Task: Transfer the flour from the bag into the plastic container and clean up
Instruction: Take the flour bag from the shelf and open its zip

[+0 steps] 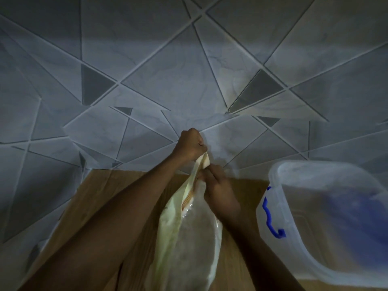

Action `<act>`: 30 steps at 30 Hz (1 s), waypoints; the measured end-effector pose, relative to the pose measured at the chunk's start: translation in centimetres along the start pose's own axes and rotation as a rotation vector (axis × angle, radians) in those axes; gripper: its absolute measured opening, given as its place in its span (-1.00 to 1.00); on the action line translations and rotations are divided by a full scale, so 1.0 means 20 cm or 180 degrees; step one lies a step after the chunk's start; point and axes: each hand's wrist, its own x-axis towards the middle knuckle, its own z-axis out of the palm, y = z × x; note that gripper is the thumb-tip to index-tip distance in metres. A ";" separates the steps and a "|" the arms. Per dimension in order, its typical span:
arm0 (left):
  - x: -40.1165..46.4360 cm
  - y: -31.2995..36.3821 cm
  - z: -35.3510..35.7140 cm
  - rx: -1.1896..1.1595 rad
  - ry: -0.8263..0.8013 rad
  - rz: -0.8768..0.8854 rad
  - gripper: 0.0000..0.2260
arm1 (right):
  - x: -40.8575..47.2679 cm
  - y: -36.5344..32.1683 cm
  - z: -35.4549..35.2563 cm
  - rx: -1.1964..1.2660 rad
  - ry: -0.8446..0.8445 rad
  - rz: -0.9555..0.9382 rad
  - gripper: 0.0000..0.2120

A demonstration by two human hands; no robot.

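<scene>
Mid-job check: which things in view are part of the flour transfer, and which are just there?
In the job: flour bag, gripped at its top by left hand and right hand; plastic container.

Just there: cardboard sheet; tiled floor.

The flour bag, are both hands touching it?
Touching. The head view shows the left hand gripping the twisted top of the flour bag, and the right hand pinching the bag's neck just below it.
</scene>
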 end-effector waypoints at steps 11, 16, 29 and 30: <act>-0.40 0.02 -0.11 0.0570 -0.0750 -0.0557 -0.57 | -0.22 -0.17 -0.14 0.0352 0.0412 0.0252 -0.70; -0.41 0.00 -0.09 0.0397 -0.0826 -0.0391 -0.70 | -0.33 -0.26 -0.11 0.0518 0.0237 0.0274 -0.77; -0.80 -0.08 -0.15 -0.0276 -0.1534 -0.0629 -0.76 | -0.51 -0.34 -0.18 0.0470 0.0454 0.0298 -0.79; -0.82 -0.09 -0.14 -0.0390 -0.1282 -0.0563 -0.81 | -0.53 -0.37 -0.18 0.0474 0.0495 0.0299 -0.79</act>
